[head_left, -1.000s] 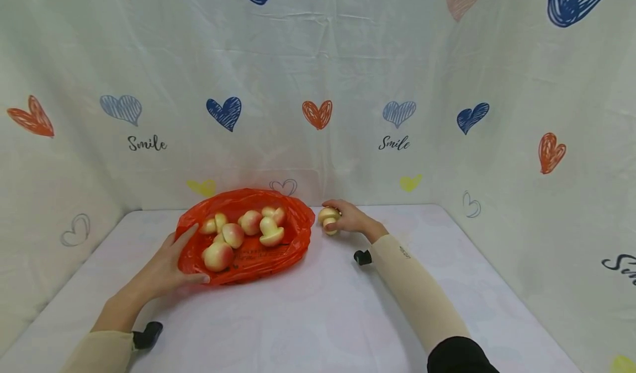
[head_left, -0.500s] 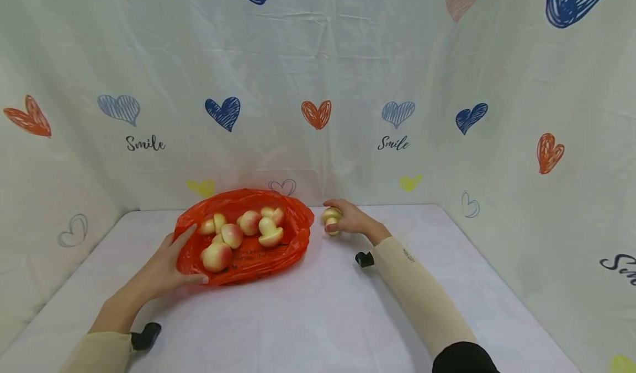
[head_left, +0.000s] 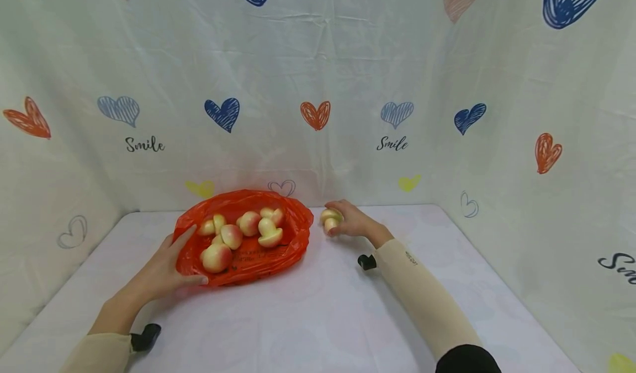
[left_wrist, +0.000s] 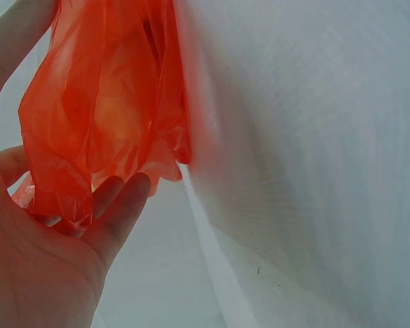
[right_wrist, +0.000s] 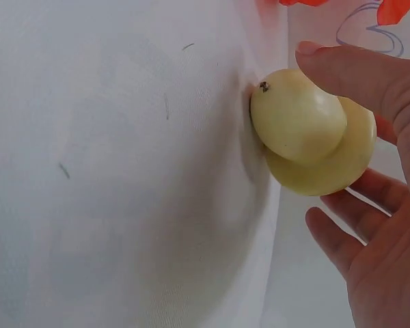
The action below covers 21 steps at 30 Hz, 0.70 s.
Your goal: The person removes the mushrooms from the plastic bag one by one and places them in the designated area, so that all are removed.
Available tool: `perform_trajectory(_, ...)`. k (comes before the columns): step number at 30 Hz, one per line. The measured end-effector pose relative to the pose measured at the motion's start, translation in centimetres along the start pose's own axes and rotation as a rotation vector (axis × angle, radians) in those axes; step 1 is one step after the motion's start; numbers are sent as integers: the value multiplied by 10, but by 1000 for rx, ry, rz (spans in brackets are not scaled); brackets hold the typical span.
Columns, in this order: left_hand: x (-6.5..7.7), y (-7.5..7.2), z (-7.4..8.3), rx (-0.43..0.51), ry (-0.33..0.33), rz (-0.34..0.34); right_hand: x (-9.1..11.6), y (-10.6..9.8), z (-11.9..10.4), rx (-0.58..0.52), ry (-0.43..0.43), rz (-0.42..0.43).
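Inside the red plastic bag (head_left: 270, 265), rolled open on the left of the table, lie several pale yellow toy mushrooms (head_left: 217, 257), some blushed pink. My left hand (head_left: 166, 268) holds the bag's left side, thumb in front and fingers around the side; in the left wrist view the crumpled film sits between them. Just right of the bag, my right hand (head_left: 351, 220) has thumb and fingers around one yellowish toy mushroom (head_left: 330, 218), cap up and stem down. The right wrist view shows its stem end (right_wrist: 297, 116) close to the tabletop; some fingertips are hidden behind the cap.
A white cloth covers the table (head_left: 298, 329). Behind and at both sides hangs a pale curtain (head_left: 348, 75) printed with hearts and "Smile". Dark wrist camera mounts (head_left: 366, 262) stick out from the sleeves.
The right hand and its toy mushroom have shifted very slightly right, and more of the mushroom's stem shows. The left hand and bag have stayed in place; the head view has drifted a little.
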<state>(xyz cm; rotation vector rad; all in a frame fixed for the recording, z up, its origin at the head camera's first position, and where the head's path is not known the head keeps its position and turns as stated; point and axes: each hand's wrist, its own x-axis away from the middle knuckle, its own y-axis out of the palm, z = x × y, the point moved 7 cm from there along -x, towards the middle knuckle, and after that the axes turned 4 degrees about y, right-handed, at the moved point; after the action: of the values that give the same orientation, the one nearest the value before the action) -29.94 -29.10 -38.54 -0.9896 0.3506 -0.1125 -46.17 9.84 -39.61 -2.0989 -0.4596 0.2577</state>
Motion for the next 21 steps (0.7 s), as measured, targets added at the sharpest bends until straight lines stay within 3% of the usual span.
perform_trajectory(21, 1, 1, 0, -3, -15, -17, 11, -11, -13, 24, -17, 37)
